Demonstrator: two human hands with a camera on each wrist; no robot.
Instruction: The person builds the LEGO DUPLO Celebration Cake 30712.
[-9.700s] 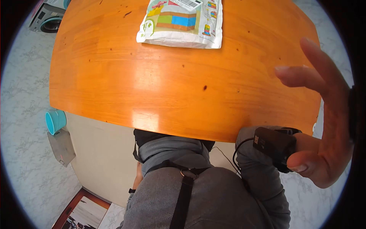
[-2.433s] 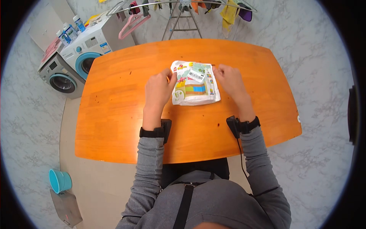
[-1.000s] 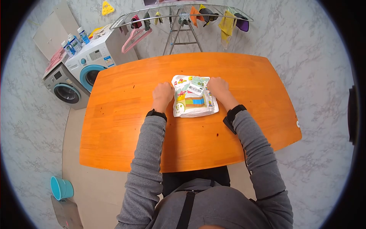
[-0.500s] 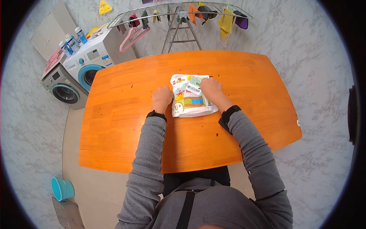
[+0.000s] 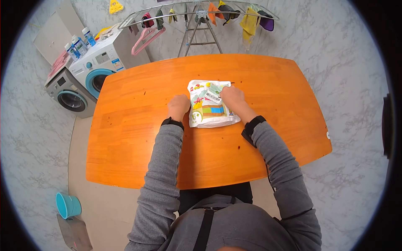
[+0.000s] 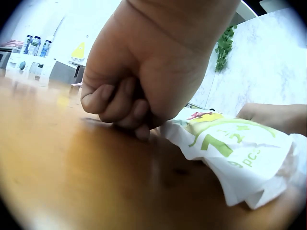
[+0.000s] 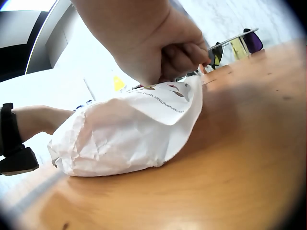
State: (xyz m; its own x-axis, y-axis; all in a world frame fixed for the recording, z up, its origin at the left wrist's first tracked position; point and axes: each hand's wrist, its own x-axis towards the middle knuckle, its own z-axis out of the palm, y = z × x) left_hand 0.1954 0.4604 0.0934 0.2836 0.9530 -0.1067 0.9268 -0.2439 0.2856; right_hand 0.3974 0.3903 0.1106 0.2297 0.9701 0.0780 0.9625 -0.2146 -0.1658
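Shifted inward since one second ago: right hand point(image 5: 233, 99), from right edge of bag point(image 5: 212, 110) to its upper right part, pinching it narrowly. Left hand point(image 5: 179, 105): narrow grip, bag's left edge. Bag: on table point(image 5: 134, 146), nearer far edge

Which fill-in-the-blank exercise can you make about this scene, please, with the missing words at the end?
The Duplo packet lies on the table with its picture side facing ____. As the person sees it, the left hand is at the packet's ____ edge. The clothes hangers on the drying rack are coloured ____. At the far left stand ____ front-loading machines.

Missing words: up; left; pink; two.
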